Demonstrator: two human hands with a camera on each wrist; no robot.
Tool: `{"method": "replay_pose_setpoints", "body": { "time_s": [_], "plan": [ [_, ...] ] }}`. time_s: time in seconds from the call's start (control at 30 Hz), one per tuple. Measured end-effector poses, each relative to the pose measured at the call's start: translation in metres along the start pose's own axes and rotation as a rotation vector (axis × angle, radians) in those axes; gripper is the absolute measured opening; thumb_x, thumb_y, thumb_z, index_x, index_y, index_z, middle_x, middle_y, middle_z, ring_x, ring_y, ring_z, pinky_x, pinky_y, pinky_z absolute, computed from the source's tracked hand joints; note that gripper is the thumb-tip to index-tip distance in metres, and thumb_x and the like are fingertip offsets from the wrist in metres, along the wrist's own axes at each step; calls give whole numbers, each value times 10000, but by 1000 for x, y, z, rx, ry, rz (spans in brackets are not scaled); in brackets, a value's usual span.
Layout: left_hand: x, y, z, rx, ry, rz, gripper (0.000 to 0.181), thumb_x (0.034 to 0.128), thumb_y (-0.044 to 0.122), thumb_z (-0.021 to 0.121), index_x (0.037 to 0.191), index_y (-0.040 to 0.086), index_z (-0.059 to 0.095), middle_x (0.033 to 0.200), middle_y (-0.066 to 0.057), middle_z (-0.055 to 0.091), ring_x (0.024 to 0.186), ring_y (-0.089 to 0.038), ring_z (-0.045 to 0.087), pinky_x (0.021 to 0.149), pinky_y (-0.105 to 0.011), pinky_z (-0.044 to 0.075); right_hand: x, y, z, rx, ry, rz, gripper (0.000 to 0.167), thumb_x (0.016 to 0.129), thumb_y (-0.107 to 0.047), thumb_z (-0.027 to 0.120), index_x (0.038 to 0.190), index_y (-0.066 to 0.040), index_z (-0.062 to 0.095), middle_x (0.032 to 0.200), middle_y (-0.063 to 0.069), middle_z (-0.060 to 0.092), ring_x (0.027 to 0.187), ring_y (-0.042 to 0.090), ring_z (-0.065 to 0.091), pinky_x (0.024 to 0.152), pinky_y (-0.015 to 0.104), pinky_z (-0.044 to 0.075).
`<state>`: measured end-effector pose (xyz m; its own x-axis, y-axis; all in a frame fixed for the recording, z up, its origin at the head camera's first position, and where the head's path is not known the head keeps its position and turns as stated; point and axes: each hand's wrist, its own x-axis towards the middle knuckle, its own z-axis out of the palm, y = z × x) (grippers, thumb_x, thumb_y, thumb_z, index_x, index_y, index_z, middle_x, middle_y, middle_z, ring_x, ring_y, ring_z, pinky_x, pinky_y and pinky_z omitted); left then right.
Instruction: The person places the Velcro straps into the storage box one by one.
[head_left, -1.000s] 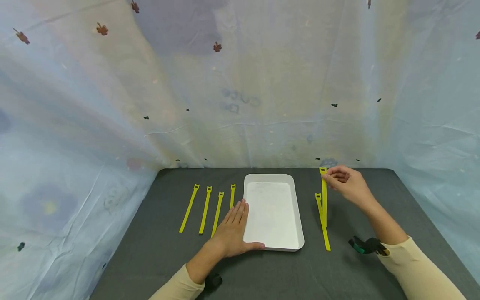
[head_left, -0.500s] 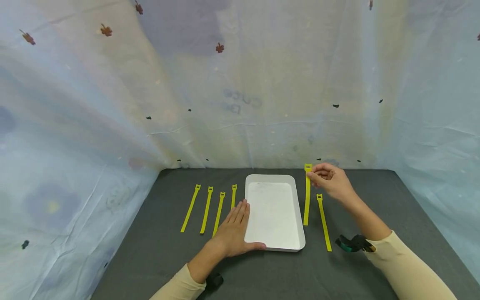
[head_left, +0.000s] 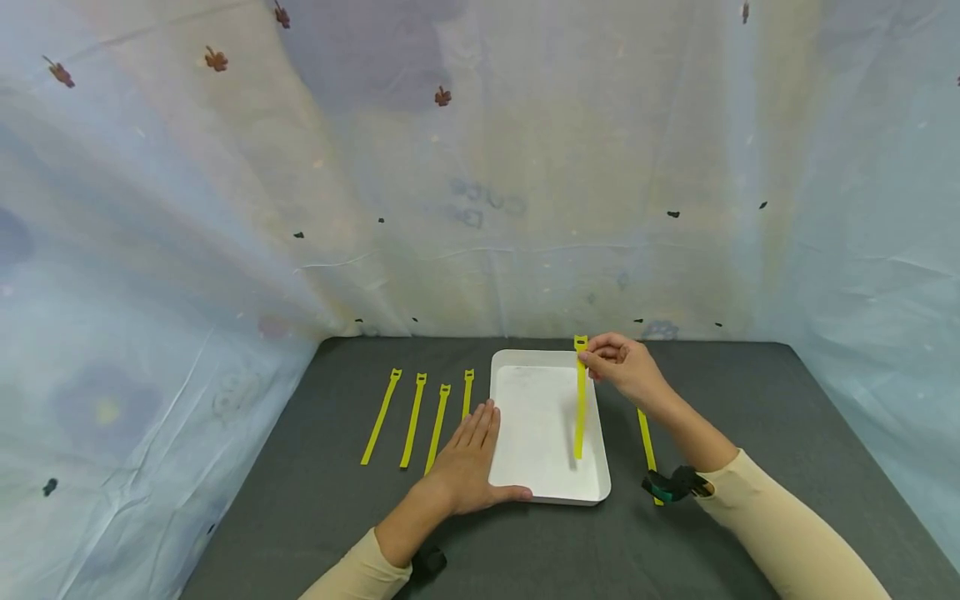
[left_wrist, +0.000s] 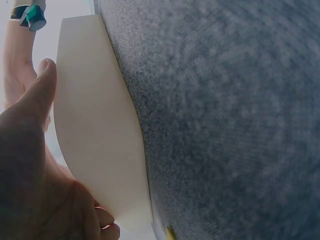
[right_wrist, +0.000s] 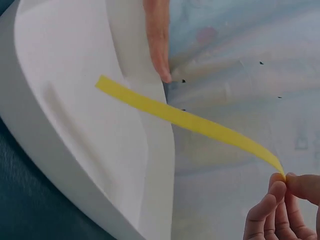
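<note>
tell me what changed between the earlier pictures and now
The right hand carried the yellow strap leftward in its grip, from beside the white tray to above it. Nothing was let go. The left hand stayed against the tray; the other yellow straps stayed put.

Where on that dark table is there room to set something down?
The dark table is bare on the near side of the white tray, between the two arms, and beyond the right arm. It's crowded left of the tray, with four yellow straps and the left hand, and right of it, where another strap is partly hidden.
</note>
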<state>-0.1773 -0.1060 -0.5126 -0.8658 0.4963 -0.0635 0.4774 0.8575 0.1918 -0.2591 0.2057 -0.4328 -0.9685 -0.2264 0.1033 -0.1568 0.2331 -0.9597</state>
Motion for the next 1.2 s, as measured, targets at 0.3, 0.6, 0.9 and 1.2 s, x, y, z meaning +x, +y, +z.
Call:
{"method": "replay_pose_setpoints", "body": {
  "time_s": [0.3,0.6,0.9,1.2],
  "plan": [
    [0,1,-1,-1,-7,-3,1386,824,985,488,1716,11,71,1803,-173,14,1671,-325,42,1346,-481,127,16,9,26,42,-27,50,284,1060,-181,722,1196,49,626,947,70,759,775,167,651,729,295,578],
    [0,5,-9,0,-34,-16,1350,844,940,548,1717,15,96,1802,-173,34,1670,-326,63,1343,-473,155,32,23,48,29,-68,80,258,1062,-203,720,1181,18,657,964,77,758,826,247,680,776,347,602],
    [-2,4,-8,8,-20,-3,1348,850,931,558,1712,-2,105,1798,-188,43,1668,-336,71,1339,-487,169,44,33,65,28,-85,106,216,1047,-183,740,1144,0,680,969,101,773,903,388,697,863,521,614],
    [-2,4,-9,9,-17,-1,1350,844,937,556,1713,3,116,1797,-189,54,1667,-337,81,1339,-487,171,54,38,81,-12,-111,141,198,1027,-152,761,1123,1,679,981,192,778,934,494,676,780,434,615]
  ]
}}
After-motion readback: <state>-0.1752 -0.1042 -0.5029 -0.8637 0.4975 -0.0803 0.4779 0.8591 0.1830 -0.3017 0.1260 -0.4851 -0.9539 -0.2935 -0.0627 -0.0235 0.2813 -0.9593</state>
